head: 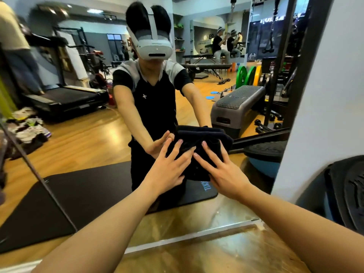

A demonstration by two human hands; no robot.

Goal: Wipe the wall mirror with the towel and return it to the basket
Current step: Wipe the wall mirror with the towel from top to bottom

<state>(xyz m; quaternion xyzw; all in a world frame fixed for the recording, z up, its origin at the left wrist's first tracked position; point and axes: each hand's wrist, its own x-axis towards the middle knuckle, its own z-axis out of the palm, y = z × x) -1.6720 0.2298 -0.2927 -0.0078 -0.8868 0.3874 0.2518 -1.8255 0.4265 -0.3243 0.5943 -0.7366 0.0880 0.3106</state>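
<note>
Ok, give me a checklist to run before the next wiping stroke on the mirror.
1. Towel flat against the mirror: ok.
2. Left hand pressing the towel, fingers spread: ok.
3. Right hand pressing the towel, fingers straight: ok.
4. Towel folded, no loose end hanging: ok.
5. Glass already clean where wiped: cannot tell.
6. Basket within reach for the return: cannot tell, not in view.
</note>
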